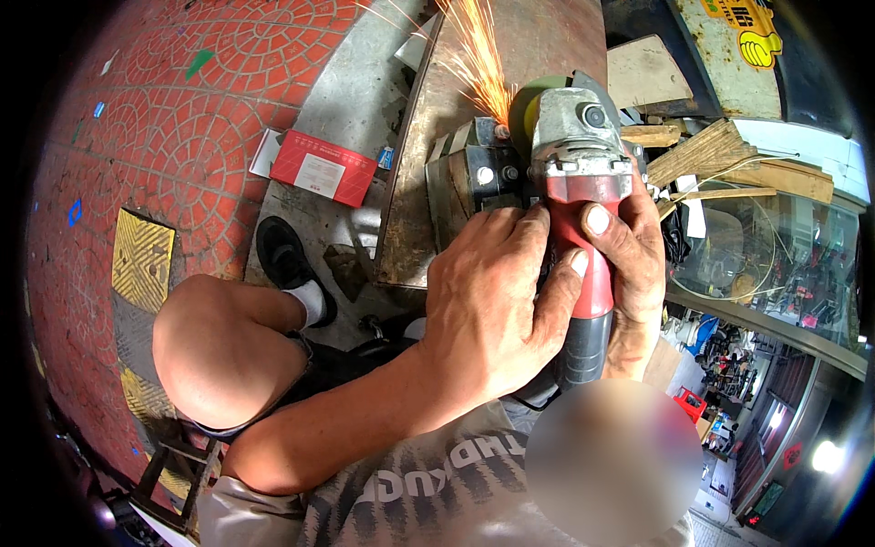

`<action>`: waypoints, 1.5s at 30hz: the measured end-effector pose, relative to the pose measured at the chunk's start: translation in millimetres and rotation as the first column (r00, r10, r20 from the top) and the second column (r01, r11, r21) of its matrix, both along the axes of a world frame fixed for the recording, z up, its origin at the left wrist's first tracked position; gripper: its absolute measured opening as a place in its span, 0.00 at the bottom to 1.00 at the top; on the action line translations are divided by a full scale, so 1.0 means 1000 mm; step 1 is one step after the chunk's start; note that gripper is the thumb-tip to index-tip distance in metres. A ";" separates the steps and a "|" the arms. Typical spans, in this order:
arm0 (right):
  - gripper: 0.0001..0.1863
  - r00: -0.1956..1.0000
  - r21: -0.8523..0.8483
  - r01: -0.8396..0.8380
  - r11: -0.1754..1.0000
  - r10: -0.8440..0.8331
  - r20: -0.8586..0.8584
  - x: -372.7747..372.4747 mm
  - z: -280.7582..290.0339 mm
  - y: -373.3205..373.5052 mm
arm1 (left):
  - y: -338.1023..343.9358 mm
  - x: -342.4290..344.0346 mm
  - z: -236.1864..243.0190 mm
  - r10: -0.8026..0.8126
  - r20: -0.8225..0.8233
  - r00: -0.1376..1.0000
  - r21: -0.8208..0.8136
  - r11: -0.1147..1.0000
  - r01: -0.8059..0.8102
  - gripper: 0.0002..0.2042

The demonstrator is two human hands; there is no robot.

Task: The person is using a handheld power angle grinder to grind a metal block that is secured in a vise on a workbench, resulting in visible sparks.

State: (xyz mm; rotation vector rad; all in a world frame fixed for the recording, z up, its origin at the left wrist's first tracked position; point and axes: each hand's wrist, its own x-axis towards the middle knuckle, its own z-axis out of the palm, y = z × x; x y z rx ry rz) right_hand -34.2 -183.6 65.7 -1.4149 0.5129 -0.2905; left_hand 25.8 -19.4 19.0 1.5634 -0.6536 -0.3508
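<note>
A red and black angle grinder (597,283) with a scuffed silver metal head is held upright in the picture by both of my hands. My left hand (483,305) presses against the body's left side, fingers bent over it and thumb along the red housing. My right hand (638,264) wraps the right side, its thumb on top of the red housing. The yellow-green disc (524,114) sits under a dark guard. It meets a dark metal part (492,173) with round bolt heads, and orange sparks (478,59) spray from there toward the upper edge. The contact edge is partly hidden.
The metal part lies on a worn brown bench (547,36). Wood scraps (711,155) and a glass case (775,246) stand to the right. On the floor at left lie a red box (324,169) and a yellow ramp piece (144,260). My bent knee (228,356) is beside the bench.
</note>
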 end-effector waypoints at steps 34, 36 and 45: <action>0.53 1.000 -0.003 -0.001 1.000 0.001 0.007 0.000 0.000 -0.003 | -0.002 -0.001 -0.001 -0.004 0.013 1.000 -0.010 1.000 0.005 0.15; 0.53 1.000 0.003 -0.005 1.000 0.005 0.000 0.000 0.001 -0.003 | -0.001 0.000 -0.001 -0.011 0.009 1.000 -0.010 1.000 0.011 0.15; 0.53 1.000 -0.011 -0.006 1.000 0.006 -0.006 0.001 -0.001 -0.001 | 0.001 0.000 -0.002 -0.018 0.001 1.000 -0.007 1.000 0.018 0.15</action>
